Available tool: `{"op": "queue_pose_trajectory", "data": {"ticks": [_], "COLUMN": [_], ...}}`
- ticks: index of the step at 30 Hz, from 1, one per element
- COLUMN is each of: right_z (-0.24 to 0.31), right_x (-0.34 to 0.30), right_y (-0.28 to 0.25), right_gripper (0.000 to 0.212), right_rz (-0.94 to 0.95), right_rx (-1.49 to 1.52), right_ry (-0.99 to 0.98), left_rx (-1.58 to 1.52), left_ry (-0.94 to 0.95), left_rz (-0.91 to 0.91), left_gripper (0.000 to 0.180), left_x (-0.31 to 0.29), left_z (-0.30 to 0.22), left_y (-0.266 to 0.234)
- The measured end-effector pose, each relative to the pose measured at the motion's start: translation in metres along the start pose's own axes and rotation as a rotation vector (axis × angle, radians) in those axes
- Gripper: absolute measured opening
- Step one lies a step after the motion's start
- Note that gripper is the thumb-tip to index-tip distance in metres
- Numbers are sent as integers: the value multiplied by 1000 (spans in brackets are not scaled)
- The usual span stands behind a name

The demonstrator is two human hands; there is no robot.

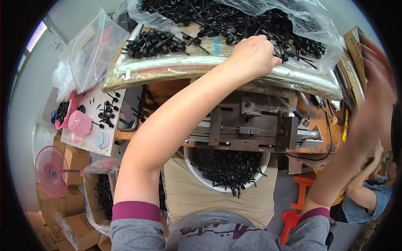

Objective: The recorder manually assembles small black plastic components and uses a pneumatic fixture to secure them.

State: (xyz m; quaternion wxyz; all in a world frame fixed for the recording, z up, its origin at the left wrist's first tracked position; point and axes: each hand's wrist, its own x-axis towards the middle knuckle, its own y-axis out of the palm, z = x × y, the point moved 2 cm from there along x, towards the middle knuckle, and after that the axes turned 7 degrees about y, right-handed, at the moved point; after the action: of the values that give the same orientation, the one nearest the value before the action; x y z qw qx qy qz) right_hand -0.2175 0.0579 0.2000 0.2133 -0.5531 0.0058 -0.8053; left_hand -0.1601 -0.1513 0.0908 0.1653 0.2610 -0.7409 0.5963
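From my remote seat, the left hand (254,55) curls, its pinch hidden, against black, thin-stemmed, plastic-looking parts (234,26) heaped just beyond it; the right (379,79) is too blurred to tell. I'd judge this picking; next calls for separating stems.

Black pieces (240,21), stool (289,220) apparently orange-red

Lettering noted: large maroon script, slanted and creased, across the chest of a grey shirt (209,221). Dark print on an upright cardboard flap (355,47), right side. Faint print on a brown carton (63,205), lower left; too small to read.
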Motion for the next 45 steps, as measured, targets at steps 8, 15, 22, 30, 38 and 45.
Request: {"op": "queue_pose_trajectory", "data": {"ticks": [8,15,22,30,38,45], "right_z": [-131,-147,-141,-95,-89,-78], "right_x": [6,27,14,14,-6,-27], "right_y": [94,133,131,121,90,83], "right_gripper": [67,63,41,37,24,22], "right_rz": [785,996,1049,1196,632,368], "right_rx": [-599,-548,-667,-903,-357,-174], "right_ry": [79,116,-34,-94,-213,-205], "left_rx": [-89,-181,-313,-276,-109,-48], "left_ry": [-27,237,84,2,7,-15], "left_rz": [-65,-271,-133,-118,-52,3], "left_gripper": [31,23,31,31,23,22], "left_x": [-13,-84,-153,-197,-203,-195], "left_z": [-9,-66,-91,-109,-109,-109], "left_y": [-20,-67,-67,-26,-1,3]}}
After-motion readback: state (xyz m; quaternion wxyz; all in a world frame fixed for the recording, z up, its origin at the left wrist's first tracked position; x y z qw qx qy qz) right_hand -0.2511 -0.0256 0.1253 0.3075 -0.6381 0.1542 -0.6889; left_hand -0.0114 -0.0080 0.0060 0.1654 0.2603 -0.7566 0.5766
